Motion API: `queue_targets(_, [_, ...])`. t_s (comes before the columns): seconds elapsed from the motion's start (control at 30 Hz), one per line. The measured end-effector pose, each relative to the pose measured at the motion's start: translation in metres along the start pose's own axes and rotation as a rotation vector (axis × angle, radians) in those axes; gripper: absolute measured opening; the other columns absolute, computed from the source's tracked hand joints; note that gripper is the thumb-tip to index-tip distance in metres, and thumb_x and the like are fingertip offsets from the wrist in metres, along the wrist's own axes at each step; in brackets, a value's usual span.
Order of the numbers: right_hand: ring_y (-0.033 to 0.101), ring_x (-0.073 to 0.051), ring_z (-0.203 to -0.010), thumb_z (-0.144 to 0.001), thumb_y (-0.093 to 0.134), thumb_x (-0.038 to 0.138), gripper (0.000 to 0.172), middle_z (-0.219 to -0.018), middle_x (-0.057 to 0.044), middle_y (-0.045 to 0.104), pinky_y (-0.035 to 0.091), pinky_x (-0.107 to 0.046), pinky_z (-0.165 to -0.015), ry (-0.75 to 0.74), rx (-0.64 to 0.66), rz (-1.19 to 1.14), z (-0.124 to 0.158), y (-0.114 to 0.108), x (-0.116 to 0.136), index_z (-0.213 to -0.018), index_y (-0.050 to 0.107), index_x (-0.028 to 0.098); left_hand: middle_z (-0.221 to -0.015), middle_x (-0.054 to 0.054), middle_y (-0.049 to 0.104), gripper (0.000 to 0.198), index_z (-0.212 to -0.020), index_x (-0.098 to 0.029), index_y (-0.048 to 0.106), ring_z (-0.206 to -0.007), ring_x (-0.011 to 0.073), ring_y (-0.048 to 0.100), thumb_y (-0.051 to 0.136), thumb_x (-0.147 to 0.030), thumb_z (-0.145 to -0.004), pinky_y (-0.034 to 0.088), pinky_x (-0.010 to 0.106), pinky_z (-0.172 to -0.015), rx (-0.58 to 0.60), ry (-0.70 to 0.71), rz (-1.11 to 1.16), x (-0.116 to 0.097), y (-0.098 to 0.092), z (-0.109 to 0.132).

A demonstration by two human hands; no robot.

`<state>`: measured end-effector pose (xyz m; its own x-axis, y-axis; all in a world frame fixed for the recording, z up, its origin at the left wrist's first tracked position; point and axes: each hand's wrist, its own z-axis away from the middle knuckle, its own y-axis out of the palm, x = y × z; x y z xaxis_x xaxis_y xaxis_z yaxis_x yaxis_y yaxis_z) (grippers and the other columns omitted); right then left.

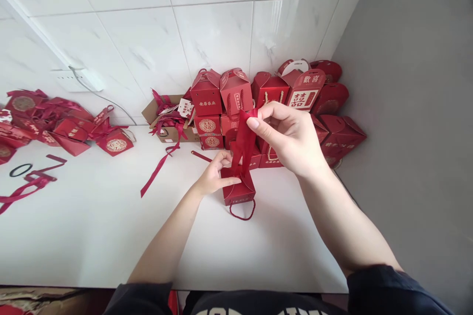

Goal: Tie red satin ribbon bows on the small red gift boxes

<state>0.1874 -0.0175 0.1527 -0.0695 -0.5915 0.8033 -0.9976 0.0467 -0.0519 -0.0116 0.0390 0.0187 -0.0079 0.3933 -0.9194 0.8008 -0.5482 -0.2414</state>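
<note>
A small red gift box [239,198] stands on the white table in front of me, a dark red cord handle [243,218] hanging at its near side. Around its top I hold on with my left hand [214,176], thumb across the upper flaps and fingers at the back. A wide red ribbon [244,145] rises from the top of the box. Its upper end is pinched between the thumb and fingers of my right hand [297,140], above and to the right of the box. Where the ribbon meets the box is partly hidden by my left fingers.
Several red gift boxes [206,101] are stacked against the tiled wall. A cardboard carton [177,134] holds ribbons and tags, one ribbon [157,174] trailing onto the table. More red boxes [72,130], a black ring [21,170] and loose ribbon [24,192] lie left. A grey panel [410,123] bounds the right.
</note>
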Motion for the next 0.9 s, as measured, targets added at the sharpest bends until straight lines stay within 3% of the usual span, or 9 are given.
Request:
queue_targets(0.1, [0.051, -0.011, -0.063, -0.084, 0.07, 0.038, 0.024, -0.072, 0.0, 0.057, 0.042, -0.026, -0.058, 0.004, 0.018, -0.026, -0.001, 0.002, -0.002, -0.075, 0.062, 0.017, -0.114, 0.01, 0.065, 0.046, -0.106, -0.021, 0.053, -0.111, 0.0251, 0.059, 0.08, -0.029, -0.07, 0.044, 0.045, -0.099, 0.018, -0.012, -0.097, 0.013, 0.002, 0.006])
queue_targets(0.2, [0.051, -0.011, -0.064, -0.083, 0.07, 0.039, 0.024, -0.074, 0.0, 0.059, 0.043, -0.026, -0.059, 0.013, 0.034, -0.029, -0.002, 0.006, -0.005, -0.076, 0.062, 0.017, -0.114, 0.01, 0.067, 0.026, -0.079, -0.019, 0.058, -0.12, 0.0288, 0.054, 0.079, -0.03, -0.07, 0.033, 0.05, -0.109, 0.051, 0.049, -0.288, 0.011, 0.008, 0.004])
queue_targets(0.27, [0.052, -0.011, -0.064, -0.083, 0.07, 0.04, 0.025, -0.076, -0.001, 0.059, 0.044, -0.027, -0.059, 0.027, 0.053, -0.032, -0.001, 0.008, -0.008, -0.076, 0.063, 0.017, -0.111, 0.01, 0.069, 0.024, -0.071, -0.019, 0.056, -0.122, 0.0296, 0.053, 0.078, -0.029, -0.071, 0.03, 0.051, -0.111, 0.048, 0.068, -0.344, 0.011, 0.012, 0.003])
queue_targets(0.5, [0.055, -0.013, -0.067, -0.083, 0.069, 0.041, 0.026, -0.078, -0.002, 0.061, 0.047, -0.027, -0.062, 0.116, 0.098, -0.088, 0.004, 0.012, -0.021, -0.078, 0.062, 0.017, -0.1, 0.011, 0.071, 0.02, -0.073, -0.018, 0.063, -0.114, 0.0286, 0.059, 0.078, -0.029, -0.072, 0.044, 0.046, -0.1, -0.017, 0.048, -0.19, 0.031, 0.017, 0.009])
queue_targets(0.7, [0.056, -0.014, -0.069, -0.082, 0.07, 0.042, 0.026, -0.078, -0.002, 0.061, 0.05, -0.029, -0.065, 0.157, 0.089, -0.094, 0.006, 0.011, -0.027, -0.077, 0.062, 0.019, -0.094, 0.008, 0.072, 0.008, -0.073, -0.02, 0.073, -0.105, 0.0267, 0.062, 0.075, -0.028, -0.075, 0.041, 0.05, -0.104, -0.003, 0.029, -0.291, 0.028, 0.014, 0.007])
queue_targets(0.9, [0.054, -0.013, -0.065, -0.083, 0.07, 0.039, 0.024, -0.074, -0.001, 0.061, 0.047, -0.027, -0.061, 0.168, 0.08, -0.09, 0.006, 0.01, -0.025, -0.076, 0.061, 0.018, -0.098, 0.005, 0.074, 0.003, -0.076, -0.026, 0.077, -0.112, 0.0275, 0.06, 0.075, -0.027, -0.074, 0.04, 0.05, -0.105, 0.043, 0.023, -0.313, 0.027, 0.016, 0.004])
